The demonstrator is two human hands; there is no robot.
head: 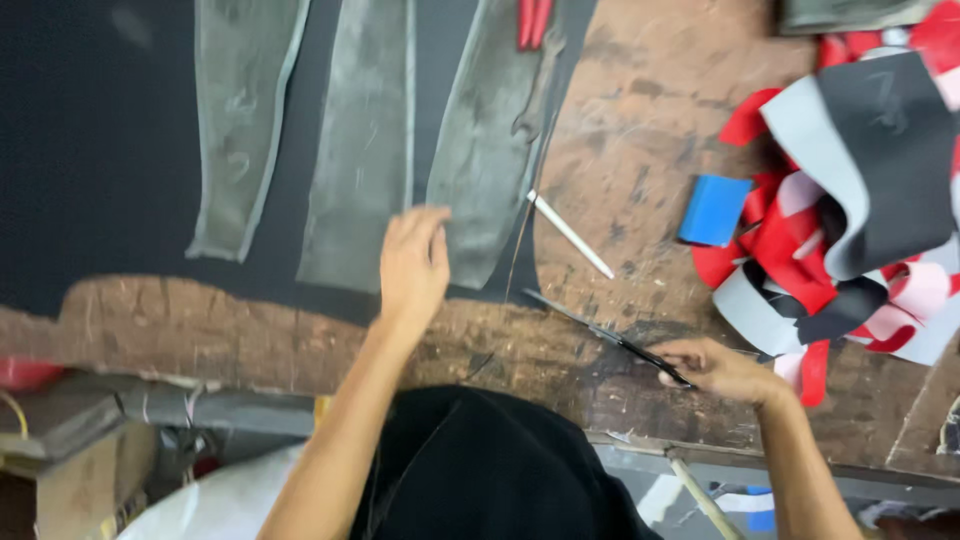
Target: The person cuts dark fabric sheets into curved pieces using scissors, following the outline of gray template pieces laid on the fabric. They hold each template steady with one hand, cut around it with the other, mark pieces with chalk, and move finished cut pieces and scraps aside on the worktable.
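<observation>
My left hand (412, 262) lies flat, fingers apart, on a large black sheet (110, 150) spread over the worn wooden table (640, 140), touching the lower end of a grey pattern piece (490, 160). Two more grey pattern pieces (360, 140) lie to its left on the sheet. My right hand (722, 370) grips the handle of a thin black blade (590, 325) whose tip points toward the sheet's edge. A white marking stick (570, 234) lies on the table just past the sheet's right edge.
A heap of red, grey, black and pink cut scraps (850, 230) fills the right side, with a blue block (714, 210) beside it. Red handles (533, 20) show at the top. The table's front edge runs below my hands, with a box (80, 480) lower left.
</observation>
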